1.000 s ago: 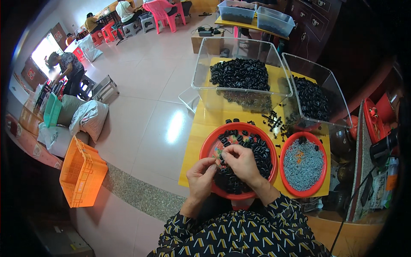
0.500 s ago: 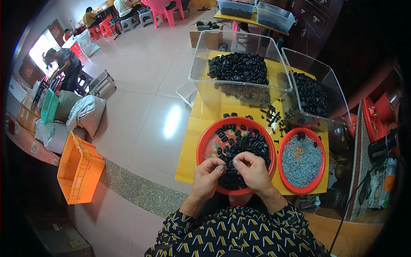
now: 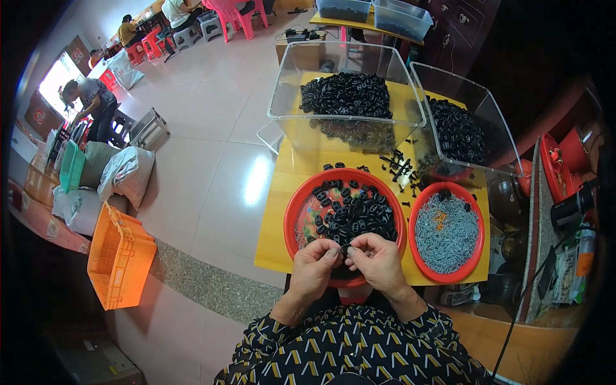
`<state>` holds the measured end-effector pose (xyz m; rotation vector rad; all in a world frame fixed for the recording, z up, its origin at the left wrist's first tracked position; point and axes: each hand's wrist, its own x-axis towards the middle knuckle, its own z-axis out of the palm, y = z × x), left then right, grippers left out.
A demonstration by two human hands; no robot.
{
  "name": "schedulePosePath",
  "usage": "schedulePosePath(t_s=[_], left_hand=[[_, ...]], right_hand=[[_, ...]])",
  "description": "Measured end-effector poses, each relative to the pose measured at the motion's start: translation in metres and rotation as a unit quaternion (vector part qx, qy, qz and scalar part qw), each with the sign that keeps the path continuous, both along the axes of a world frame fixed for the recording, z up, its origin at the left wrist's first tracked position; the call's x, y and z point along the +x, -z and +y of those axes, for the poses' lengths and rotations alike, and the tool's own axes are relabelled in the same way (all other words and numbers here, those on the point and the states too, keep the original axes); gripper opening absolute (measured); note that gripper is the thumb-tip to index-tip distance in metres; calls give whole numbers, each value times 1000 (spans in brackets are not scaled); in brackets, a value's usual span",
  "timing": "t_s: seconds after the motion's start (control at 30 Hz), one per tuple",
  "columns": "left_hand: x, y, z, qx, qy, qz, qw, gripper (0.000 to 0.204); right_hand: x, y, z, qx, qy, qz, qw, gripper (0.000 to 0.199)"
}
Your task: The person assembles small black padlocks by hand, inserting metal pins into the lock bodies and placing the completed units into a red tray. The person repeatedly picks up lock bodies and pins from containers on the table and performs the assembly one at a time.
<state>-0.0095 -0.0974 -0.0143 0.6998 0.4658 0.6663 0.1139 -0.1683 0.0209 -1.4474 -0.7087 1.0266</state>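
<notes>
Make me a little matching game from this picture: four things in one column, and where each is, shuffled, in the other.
Things
1. Small silvery pieces
2. Left hand and right hand
3. Orange crate
4. Pink chair

Places
A. Close together over the near side of the larger red tray
B. Across the room, near the picture's top edge
C. In the smaller red tray
D. In the picture's left part, nearer than the stuffed sacks

Right pairs: 1-C, 2-A, 3-D, 4-B

Head-worn fisheye, looking down, wide view
</notes>
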Motion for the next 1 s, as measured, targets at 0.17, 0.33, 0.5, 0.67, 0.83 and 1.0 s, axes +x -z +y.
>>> schedulePosePath(t_s=[0.17, 0.33, 0.5, 0.67, 0.83, 1.0], left_hand=[[1, -5, -3, -10, 0, 15, 1000, 9], [1, -6, -3, -14, -1, 9, 1000, 10], [-2, -3, -3, 33, 3, 45, 998, 11], [0, -7, -4, 111, -15, 114, 987, 11], [1, -8, -8, 120, -14, 133, 984, 10], [-1, -16, -4, 149, 10, 141, 979, 8]], right_hand=[[-3, -6, -3, -9, 17, 16, 1000, 6], [-6, -1, -2, -2, 13, 4, 1000, 6], [-6, 1, -3, -14, 5, -34, 999, 6], [-5, 3, -4, -15, -3, -87, 996, 5], [-3, -5, -3, -14, -3, -1, 1000, 5], [2, -9, -5, -31, -35, 9, 999, 5]])
